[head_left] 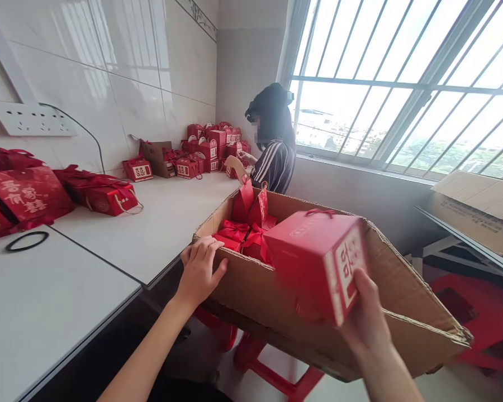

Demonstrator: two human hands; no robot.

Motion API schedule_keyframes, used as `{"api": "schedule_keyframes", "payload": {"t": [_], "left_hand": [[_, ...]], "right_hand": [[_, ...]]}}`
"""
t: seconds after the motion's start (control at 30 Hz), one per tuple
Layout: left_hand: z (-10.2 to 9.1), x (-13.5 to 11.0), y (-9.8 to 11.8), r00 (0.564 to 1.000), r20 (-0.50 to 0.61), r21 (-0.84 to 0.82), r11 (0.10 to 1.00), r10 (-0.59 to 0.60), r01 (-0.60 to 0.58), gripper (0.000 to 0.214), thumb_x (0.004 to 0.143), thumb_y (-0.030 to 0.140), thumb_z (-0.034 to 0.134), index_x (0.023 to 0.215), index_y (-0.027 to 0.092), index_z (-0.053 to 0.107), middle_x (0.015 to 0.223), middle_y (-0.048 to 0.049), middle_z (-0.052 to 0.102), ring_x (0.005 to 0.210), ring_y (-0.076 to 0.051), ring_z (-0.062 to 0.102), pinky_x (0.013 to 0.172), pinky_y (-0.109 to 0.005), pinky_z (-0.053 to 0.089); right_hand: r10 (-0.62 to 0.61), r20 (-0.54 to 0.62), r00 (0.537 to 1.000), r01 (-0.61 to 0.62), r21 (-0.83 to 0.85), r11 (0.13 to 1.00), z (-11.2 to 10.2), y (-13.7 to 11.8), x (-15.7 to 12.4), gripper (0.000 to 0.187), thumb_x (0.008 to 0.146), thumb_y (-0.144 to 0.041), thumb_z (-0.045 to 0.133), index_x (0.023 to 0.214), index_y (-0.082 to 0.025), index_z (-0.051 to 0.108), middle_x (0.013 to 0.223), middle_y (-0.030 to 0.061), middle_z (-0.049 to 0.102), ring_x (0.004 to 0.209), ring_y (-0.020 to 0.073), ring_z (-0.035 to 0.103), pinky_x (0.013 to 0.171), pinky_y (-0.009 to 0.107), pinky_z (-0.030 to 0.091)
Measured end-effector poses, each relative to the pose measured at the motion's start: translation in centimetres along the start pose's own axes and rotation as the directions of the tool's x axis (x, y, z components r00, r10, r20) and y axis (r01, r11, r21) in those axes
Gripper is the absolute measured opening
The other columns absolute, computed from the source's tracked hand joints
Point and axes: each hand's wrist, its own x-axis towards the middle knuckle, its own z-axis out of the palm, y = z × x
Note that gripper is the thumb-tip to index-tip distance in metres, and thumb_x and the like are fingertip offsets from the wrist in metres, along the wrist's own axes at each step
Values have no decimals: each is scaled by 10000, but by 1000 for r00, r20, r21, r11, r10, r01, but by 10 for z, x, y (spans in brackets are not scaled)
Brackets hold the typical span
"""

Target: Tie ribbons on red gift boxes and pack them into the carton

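My right hand (366, 312) grips a red gift box (305, 257) with a white character panel on its end. It is tilted and slightly blurred, over the near wall of a large open cardboard box (285, 301). My left hand (203, 268) rests on that carton's near left rim, fingers over the edge and thumb apart. Inside the carton lie several red gift boxes (241, 231) with ribbons and pointed tops; the held box hides part of them.
The white table (171, 206) on the left bears ribboned red boxes (96, 192), a black ring (27, 241) and stacked gift boxes (209, 145). A co-worker (274, 139) stands beyond the carton. Red stools (276, 368) are beneath. Flattened cardboard (478, 212) lies at right.
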Motion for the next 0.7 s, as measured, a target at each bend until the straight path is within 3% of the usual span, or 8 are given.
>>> {"api": "schedule_keyframes", "payload": {"t": [0.07, 0.13, 0.17, 0.23, 0.33, 0.47, 0.57, 0.7], "left_hand": [[0, -1, 1, 1000, -8, 8, 1000, 0, 0, 296, 903, 309, 402, 1139, 193, 538, 1180, -135, 607, 1180, -285, 511, 937, -427, 315], [1, -2, 2, 1000, -5, 13, 1000, -8, 8, 306, 905, 304, 391, 1156, 192, 526, 1205, -142, 593, 1203, -289, 494, 942, -430, 310], [1, -2, 3, 1000, -3, 13, 1000, -11, 11, 313, 906, 305, 387, 1166, 190, 517, 1216, -146, 586, 1214, -291, 485, 943, -433, 310], [2, -3, 3, 1000, 0, 10, 1000, -13, 13, 323, 908, 312, 384, 1180, 185, 501, 1230, -152, 575, 1225, -295, 476, 940, -438, 313], [3, -4, 3, 1000, 9, 9, 1000, -7, 7, 330, 908, 320, 384, 1192, 183, 483, 1241, -156, 564, 1229, -297, 471, 930, -439, 321], [4, -5, 3, 1000, 6, 37, 999, -4, 4, 330, 911, 309, 376, 1209, 190, 454, 1250, -154, 556, 1245, -291, 459, 942, -437, 316], [2, -6, 4, 1000, 4, 49, 999, 0, 0, 339, 903, 298, 391, 1217, 182, 443, 1255, -157, 551, 1257, -293, 450, 964, -439, 311], [-1, -7, 5, 999, 42, 80, 997, 3, -6, 346, 909, 301, 392, 1231, 180, 428, 1259, -157, 549, 1267, -291, 442, 974, -441, 313]], "right_hand": [[-430, -133, 893, 348, -402, 847, -22, -15, 13, 640, 678, -525, 716, 1205, -246, 483, 1147, 117, 609, 1026, 314, 615, 848, 519, 536], [-708, 5, 706, 484, -734, 477, -41, -32, 32, 800, 603, -451, 798, 1279, -245, 421, 1304, 146, 468, 1200, 348, 485, 965, 561, 447], [-739, 122, 662, 498, -809, 312, -48, -38, 42, 798, 613, -446, 792, 1286, -240, 415, 1333, 155, 419, 1235, 357, 441, 986, 576, 418], [-676, 306, 670, 520, -843, 134, -58, -45, 62, 737, 657, -472, 747, 1272, -226, 423, 1311, 165, 408, 1223, 366, 438, 968, 594, 416], [-490, 407, 771, 544, -820, 175, -61, -42, 83, 725, 640, -455, 744, 1246, -210, 429, 1188, 143, 483, 1126, 344, 514, 917, 556, 460], [-231, 436, 870, 493, -760, 424, -37, -22, 95, 657, 658, -285, 685, 1248, -227, 403, 1152, 88, 512, 1089, 273, 542, 908, 486, 482], [-107, 455, 884, 435, -717, 545, -6, -4, 100, 633, 671, -232, 646, 1250, -230, 389, 1195, 83, 486, 1127, 255, 523, 928, 479, 474], [-64, 481, 874, 439, -727, 528, 23, 24, 101, 663, 627, -320, 744, 1205, -199, 442, 1119, 89, 501, 1111, 285, 539, 919, 486, 479]]}}
